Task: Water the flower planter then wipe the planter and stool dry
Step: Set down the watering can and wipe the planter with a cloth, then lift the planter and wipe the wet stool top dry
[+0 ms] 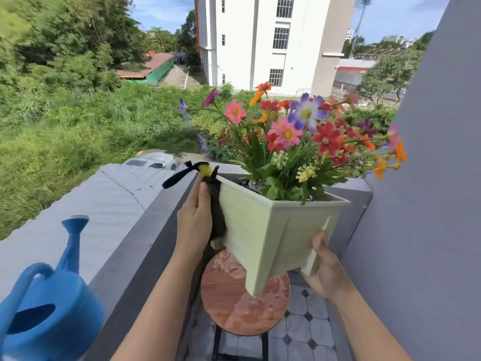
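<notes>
Pale green plastic flower planter point(270, 230) lifted and tilted over the round reddish wooden stool point(231, 303).
Its long axis ran left-to-right; left hand point(194, 220) pressed a black cloth point(217, 204) against one end, right hand point(325, 267) fingers gripped a leg.

grey ledge point(135, 256), tiled floor point(307, 332), white building point(260, 40), parked car point(153, 160), grassy slope point(65, 126)

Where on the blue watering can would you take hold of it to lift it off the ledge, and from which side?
Grip the arched handle of the watering can, coming from above on the near side. The loop rises clear of the body, leaving room for fingers to wrap it, and the spout points up and away, so that side offers no grip. The can's base is out of view.
</notes>
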